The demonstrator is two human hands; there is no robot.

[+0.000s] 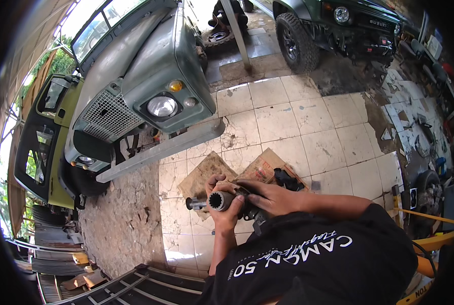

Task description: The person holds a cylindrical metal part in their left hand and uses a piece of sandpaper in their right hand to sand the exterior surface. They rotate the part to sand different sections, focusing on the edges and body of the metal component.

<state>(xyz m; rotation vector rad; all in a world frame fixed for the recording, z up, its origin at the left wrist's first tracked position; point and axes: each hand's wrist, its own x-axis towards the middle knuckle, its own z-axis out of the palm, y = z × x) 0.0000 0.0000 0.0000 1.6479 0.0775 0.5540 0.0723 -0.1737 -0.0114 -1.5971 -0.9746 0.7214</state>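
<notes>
In front of my body my left hand [226, 216] is wrapped round a driveshaft yoke [218, 201], a grey metal tube with a toothed, splined bore facing left. My right hand [267, 197] is closed on the dark jointed end of the same part, its fingertips beside the left thumb. Its fingers and my arm partly hide that end. A short silver cylinder with a dark tip [194, 204] shows just left of the left hand; whether it joins the yoke I cannot tell.
Flattened cardboard [201, 175] lies on the tiled floor [278, 122] beyond my hands, with a crumpled black item [286, 179] on it. A grey-green off-road vehicle [151, 76] with a metal bumper [161, 150] stands left. Another vehicle [333, 25] is far right. Yellow equipment [435, 241] stands near my right side.
</notes>
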